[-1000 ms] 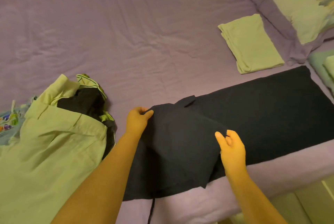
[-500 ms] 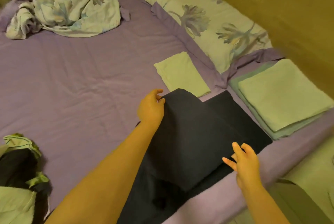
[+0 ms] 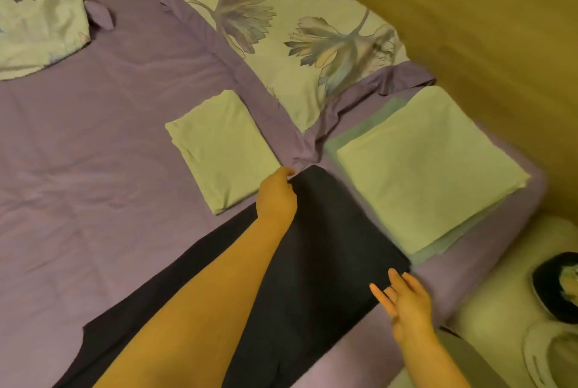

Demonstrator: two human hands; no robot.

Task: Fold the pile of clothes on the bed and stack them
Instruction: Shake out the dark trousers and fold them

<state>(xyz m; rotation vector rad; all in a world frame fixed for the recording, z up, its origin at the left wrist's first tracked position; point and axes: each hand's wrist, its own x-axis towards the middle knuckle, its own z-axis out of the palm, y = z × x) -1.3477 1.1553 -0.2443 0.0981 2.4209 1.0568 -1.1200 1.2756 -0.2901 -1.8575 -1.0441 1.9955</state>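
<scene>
I see my left hand (image 3: 276, 196) stretched out across the bed (image 3: 93, 168), its fingers curled round the far corner of the dark garment (image 3: 328, 256), pinching the cloth where it ends just short of the purple-edged pillow (image 3: 281, 43). The garment lies in a long band along the near edge of the bed, folded over on itself at the right end, and my left forearm rests over its middle. My right hand (image 3: 406, 306) is at the near right corner of the garment with its fingers straight and spread, the fingertips touching the edge of the cloth and gripping nothing.

Just beyond my left hand lies a small folded light green piece (image 3: 219, 149), flat on the purple sheet, its near corner close to the dark cloth. To the right of the garment, touching or nearly touching its long edge, sits a stack of larger folded pieces (image 3: 431, 168), light green on top with a bluish-green layer showing underneath. A crumpled flowered cloth (image 3: 37, 18) lies at the far left of the bed, well apart from the rest
</scene>
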